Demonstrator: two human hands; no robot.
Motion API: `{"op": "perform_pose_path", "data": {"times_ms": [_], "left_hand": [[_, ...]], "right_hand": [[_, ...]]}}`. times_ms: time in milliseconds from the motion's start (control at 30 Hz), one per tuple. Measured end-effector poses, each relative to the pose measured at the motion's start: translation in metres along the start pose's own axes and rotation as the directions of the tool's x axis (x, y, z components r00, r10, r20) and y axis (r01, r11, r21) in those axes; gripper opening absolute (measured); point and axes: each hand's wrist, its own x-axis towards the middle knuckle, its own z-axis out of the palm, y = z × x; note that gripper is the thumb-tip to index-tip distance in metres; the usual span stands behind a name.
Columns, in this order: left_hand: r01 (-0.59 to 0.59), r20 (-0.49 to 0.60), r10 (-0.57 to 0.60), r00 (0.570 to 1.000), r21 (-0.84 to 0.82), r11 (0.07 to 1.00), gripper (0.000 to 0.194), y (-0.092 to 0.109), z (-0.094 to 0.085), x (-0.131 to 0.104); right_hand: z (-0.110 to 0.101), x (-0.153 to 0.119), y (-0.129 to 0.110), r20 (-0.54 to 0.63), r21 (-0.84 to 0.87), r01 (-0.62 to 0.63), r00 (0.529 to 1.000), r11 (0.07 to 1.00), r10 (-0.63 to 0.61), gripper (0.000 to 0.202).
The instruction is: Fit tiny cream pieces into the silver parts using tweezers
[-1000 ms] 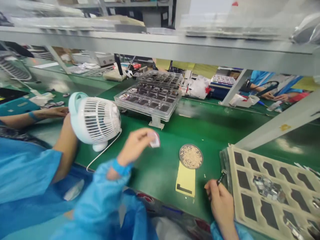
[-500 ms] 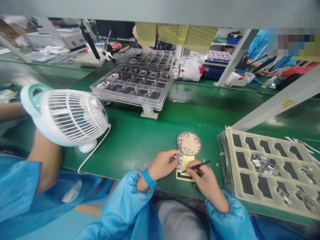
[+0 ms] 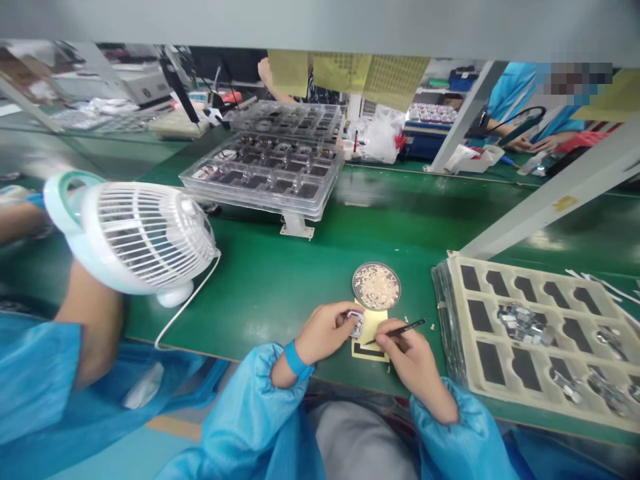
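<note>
My left hand [image 3: 323,331] is closed on a small white-framed part [image 3: 357,324], held at its edge between thumb and fingers; its exact kind is too small to tell. In my right hand [image 3: 407,353] are black tweezers [image 3: 411,327], gripped like a pen, their tip pointing left over a yellow sheet [image 3: 371,325]. A black strip [image 3: 369,351] lies on the sheet's near end. Just beyond both hands sits a round dark dish [image 3: 355,285] filled with tiny pale pieces [image 3: 377,287].
A white fan [image 3: 145,230] stands at left, beside a co-worker's arm [image 3: 93,313]. Clear plastic trays [image 3: 260,193] are raised on a bracket ahead. At right, stacked cream trays [image 3: 505,267] hold metallic parts [image 3: 525,325]. A slanting white post [image 3: 540,193] rises behind them.
The tweezers have turned slightly and their back end sits a little farther right. My left hand keeps the small part in nearly the same place. The co-worker's far arm at left has shifted.
</note>
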Motion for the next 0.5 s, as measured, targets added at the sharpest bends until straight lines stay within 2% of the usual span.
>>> {"op": "perform_pose_path", "data": {"times_ms": [67, 133, 200, 233, 300, 367, 433, 500], "left_hand": [[-0.067, -0.023, 0.071, 0.997, 0.135, 0.989, 0.031, 0.01, -0.004, -0.005], [-0.086, -0.074, 0.107, 0.991, 0.243, 0.966, 0.036, 0.024, -0.012, -0.013], [-0.09, -0.137, 0.127, 0.982, 0.244, 0.965, 0.031, 0.045, -0.024, -0.024], [-0.125, -0.148, 0.153, 0.977, 0.182, 0.975, 0.027, 0.057, -0.03, -0.03], [-0.292, -0.091, 0.286, 0.954, -0.056, 0.955, 0.024, 0.081, -0.038, -0.045], [-0.459, 0.015, 0.488, 0.872, -0.319, 0.829, 0.031, 0.101, -0.038, -0.058], [-0.511, 0.082, 0.612, 0.787, -0.47, 0.72, 0.042, 0.112, -0.028, -0.069], [-0.51, 0.134, 0.648, 0.75, -0.506, 0.695, 0.05, 0.117, -0.015, -0.075]], "right_hand": [[0.0, 0.0, 0.0, -0.004, 0.024, -0.004, 1.0, 1.0, 0.004, 0.013], [0.001, 0.001, 0.0, -0.009, 0.039, -0.016, 1.0, 0.999, 0.016, 0.013], [0.001, 0.001, 0.0, -0.015, 0.042, -0.027, 1.0, 0.999, 0.027, 0.015], [0.001, 0.002, 0.001, -0.014, 0.038, -0.03, 0.999, 0.999, 0.031, 0.015], [0.002, 0.002, 0.001, -0.003, 0.024, -0.036, 0.999, 0.999, 0.036, 0.016], [0.001, 0.002, 0.002, 0.005, 0.013, -0.038, 0.999, 0.999, 0.038, 0.017], [0.001, 0.002, 0.004, 0.007, 0.013, -0.037, 0.999, 0.999, 0.037, 0.018], [0.0, 0.001, 0.006, 0.003, 0.023, -0.032, 0.999, 0.999, 0.032, 0.018]]}}
